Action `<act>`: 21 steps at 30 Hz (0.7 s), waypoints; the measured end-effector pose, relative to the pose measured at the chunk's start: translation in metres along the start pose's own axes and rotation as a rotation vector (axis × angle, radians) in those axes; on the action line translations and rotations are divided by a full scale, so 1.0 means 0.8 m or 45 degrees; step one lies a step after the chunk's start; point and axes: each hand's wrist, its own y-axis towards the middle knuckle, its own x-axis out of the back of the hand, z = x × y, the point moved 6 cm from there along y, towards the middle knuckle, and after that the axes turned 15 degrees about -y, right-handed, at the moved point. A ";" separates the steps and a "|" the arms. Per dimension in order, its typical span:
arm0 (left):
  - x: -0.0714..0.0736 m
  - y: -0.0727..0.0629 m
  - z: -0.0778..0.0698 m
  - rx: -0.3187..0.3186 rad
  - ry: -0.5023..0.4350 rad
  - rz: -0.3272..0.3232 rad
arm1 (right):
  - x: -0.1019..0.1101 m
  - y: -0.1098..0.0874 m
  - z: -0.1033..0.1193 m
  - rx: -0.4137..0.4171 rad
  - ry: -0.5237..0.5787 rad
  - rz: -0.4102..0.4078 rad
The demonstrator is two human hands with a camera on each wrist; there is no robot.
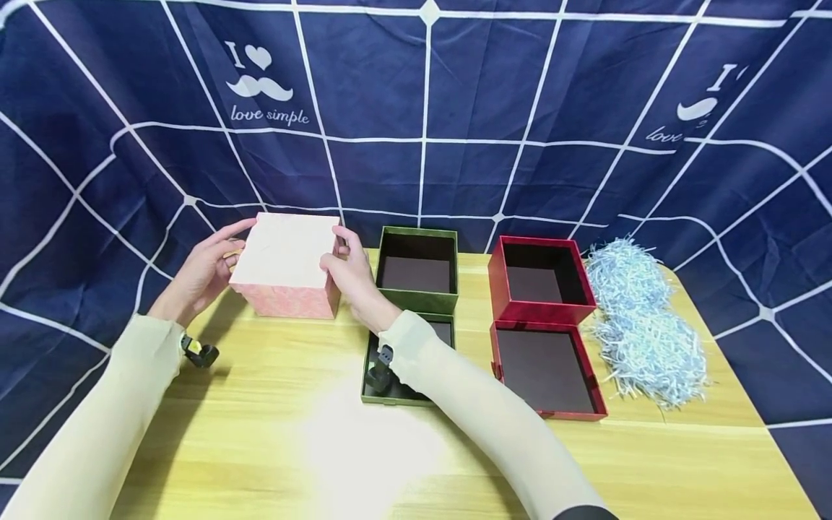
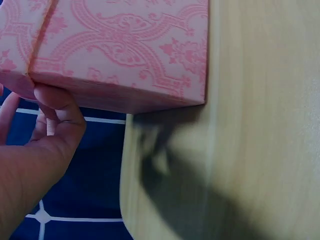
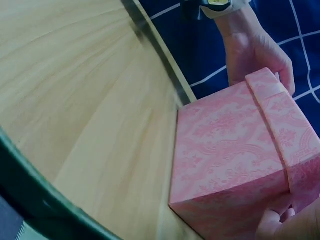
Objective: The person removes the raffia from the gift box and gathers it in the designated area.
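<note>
A pink patterned gift box point(image 1: 282, 301) with its lid point(image 1: 286, 249) on stands at the back left of the table. My left hand point(image 1: 200, 278) holds the box's left side, index finger stretched toward the far corner. In the left wrist view, that thumb point(image 2: 55, 97) is bent against the lower edge of the lid, where an orange-brown line runs. My right hand point(image 1: 356, 280) grips the right side, with fingertips at the lid's top edge. The right wrist view shows the right thumb point(image 3: 270, 222) on the side just below the lid's rim.
A green box point(image 1: 418, 300) stands right of the pink one, its lid point(image 1: 396, 399) in front, partly under my right forearm. Farther right are a red box point(image 1: 546, 312) and its lid point(image 1: 552, 414). Pale blue shredded paper point(image 1: 650, 332) lies beside them. A blue cloth point(image 1: 474, 94) hangs behind.
</note>
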 end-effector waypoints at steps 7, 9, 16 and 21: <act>-0.009 -0.008 -0.008 -0.096 -0.055 0.052 | 0.008 -0.009 0.013 0.061 -0.017 0.023; -0.010 -0.012 -0.010 -0.105 -0.065 0.050 | 0.010 -0.010 0.015 0.079 0.012 0.038; -0.009 -0.029 -0.021 -0.157 -0.092 0.006 | 0.017 -0.014 0.018 0.056 0.159 0.125; -0.007 -0.041 -0.022 -0.183 -0.108 -0.051 | 0.023 -0.019 0.016 0.038 0.183 0.169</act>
